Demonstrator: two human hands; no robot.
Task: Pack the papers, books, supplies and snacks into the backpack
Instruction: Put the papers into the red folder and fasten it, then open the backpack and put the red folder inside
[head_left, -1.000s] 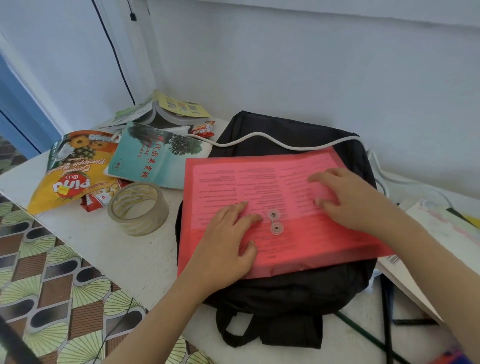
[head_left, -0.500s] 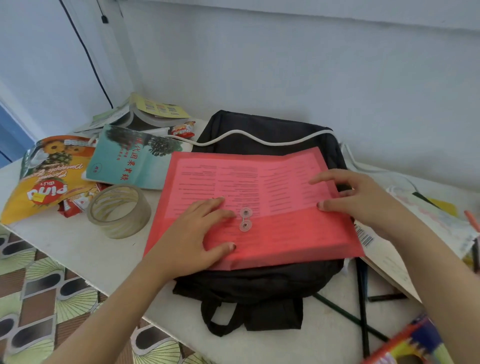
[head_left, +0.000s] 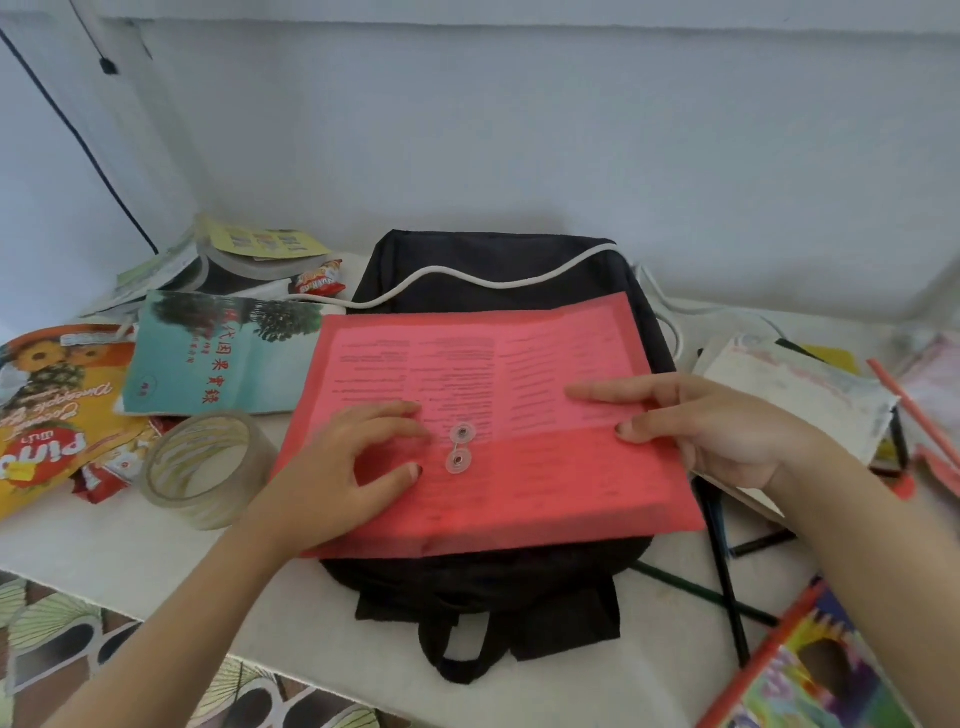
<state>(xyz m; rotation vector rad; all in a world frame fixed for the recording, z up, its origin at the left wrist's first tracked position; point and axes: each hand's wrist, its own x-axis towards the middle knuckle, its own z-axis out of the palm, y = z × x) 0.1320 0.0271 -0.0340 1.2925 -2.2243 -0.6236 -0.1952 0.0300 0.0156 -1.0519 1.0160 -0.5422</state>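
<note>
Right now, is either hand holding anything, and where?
Nothing gripped: left hand presses the red envelope beside its tie buttons; right hand lies on its right edge.

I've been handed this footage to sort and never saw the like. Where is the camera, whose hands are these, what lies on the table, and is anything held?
There is no machine here: a person wears one wide-angle camera on the head, looking down at their own hands. A black fabric backpack lies flat on the white table, with a red translucent document envelope on top of it. The left hand rests by the envelope's round clasps; the right hand lays finger and thumb on its right edge. Neither plainly grips anything. To the left lie a clear tape roll, a teal paperback book and a yellow pineapple snack bag; papers and a colourful pencil box lie to the right.
</note>
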